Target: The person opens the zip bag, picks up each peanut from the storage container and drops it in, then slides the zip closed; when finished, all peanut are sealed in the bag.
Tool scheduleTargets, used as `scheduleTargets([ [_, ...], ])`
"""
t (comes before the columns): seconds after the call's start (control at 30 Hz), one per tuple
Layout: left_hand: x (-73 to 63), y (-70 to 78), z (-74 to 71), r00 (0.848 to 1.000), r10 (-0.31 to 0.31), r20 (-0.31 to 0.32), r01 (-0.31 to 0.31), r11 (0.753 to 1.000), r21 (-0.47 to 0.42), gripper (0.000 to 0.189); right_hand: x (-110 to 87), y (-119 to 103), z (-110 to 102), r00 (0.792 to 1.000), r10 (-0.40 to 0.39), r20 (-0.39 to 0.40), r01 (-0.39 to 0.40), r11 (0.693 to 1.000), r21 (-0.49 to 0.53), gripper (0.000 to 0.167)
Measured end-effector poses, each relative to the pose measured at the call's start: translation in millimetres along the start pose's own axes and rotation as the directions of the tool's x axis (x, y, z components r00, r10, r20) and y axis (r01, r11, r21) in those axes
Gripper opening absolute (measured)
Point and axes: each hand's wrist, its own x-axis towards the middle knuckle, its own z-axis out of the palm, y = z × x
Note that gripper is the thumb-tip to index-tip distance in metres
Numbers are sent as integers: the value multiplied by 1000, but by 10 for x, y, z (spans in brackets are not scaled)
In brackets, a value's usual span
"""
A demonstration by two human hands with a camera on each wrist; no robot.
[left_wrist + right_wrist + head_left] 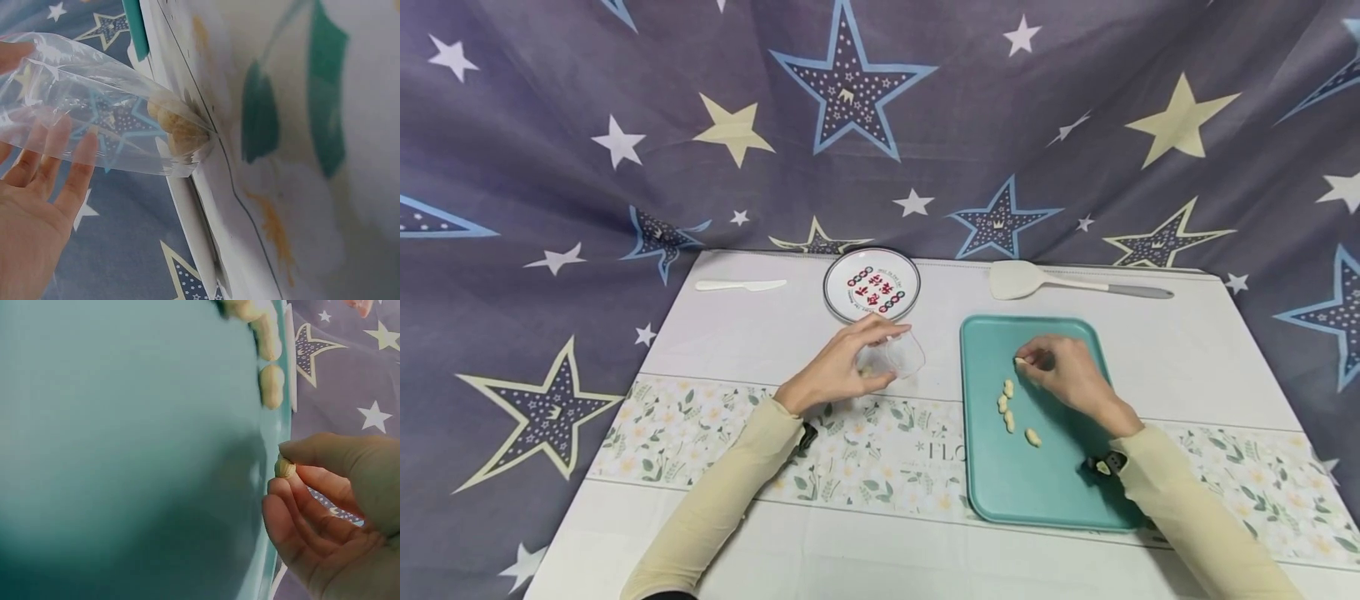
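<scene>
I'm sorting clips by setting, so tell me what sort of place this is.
Probably an indoor tabletop set up for handling tasks: a star-patterned cloth hangs behind the table, where a teal tray holds peanuts.

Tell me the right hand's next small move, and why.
Probably carry the pinched peanut to the clear bag and release it inside: the right hand already holds it over the tray, while the left hand holds the bag spread, with other peanuts visible at its bottom.

Bright glare on the plastic bag (119,87)
</scene>
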Motion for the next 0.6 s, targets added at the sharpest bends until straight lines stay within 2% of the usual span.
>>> scheduleTargets([
  [0.2, -22, -16, 13, 1000, 2, 5, -2, 1000, -14, 74, 41, -110, 39, 1000, 14, -15, -13, 999, 47, 13],
  [0.37, -26, -25, 18, 1000, 1, -3, -1, 1000, -5, 74, 98, -237, 74, 1000, 26, -11, -24, 992, 126, 12],
  [0.6, -37, -30, 18, 1000, 1, -7, -1, 1000, -11, 74, 178, -469, 109, 999, 48, 25, -52, 976, 211, 13],
])
